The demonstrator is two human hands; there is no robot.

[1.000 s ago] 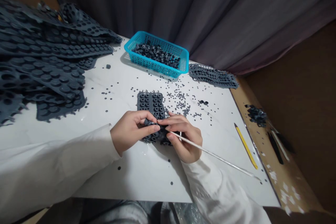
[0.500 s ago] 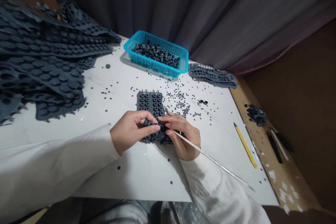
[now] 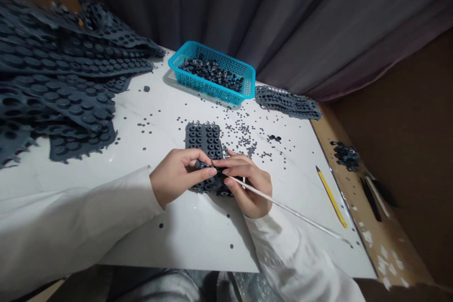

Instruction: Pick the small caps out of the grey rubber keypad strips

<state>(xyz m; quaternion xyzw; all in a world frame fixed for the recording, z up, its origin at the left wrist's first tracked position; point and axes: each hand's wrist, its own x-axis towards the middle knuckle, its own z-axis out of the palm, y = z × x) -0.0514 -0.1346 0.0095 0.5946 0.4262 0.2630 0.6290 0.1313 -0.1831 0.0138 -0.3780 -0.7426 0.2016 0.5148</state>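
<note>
A small dark grey rubber sheet (image 3: 204,137) studded with moulded rings lies on the white table (image 3: 184,226) in front of me. My left hand (image 3: 179,174) is closed, thumb and fingers pinching the sheet's near end. My right hand (image 3: 247,181) is closed too, its fingertips meeting the left hand's at the sheet, and it grips a long thin white rod (image 3: 293,211) that trails off to the right. The sheet's near end is hidden under both hands.
A blue plastic basket (image 3: 244,73) of loose dark rings stands at the back. A big heap of rubber sheets (image 3: 60,85) fills the left side, and a smaller stack (image 3: 286,102) lies at back right. Tiny punched discs (image 3: 242,132) are scattered about. A yellow pencil (image 3: 331,196) lies to the right.
The hands stay at the sheet's near end. The rod's far tip has swung slightly and come back.
</note>
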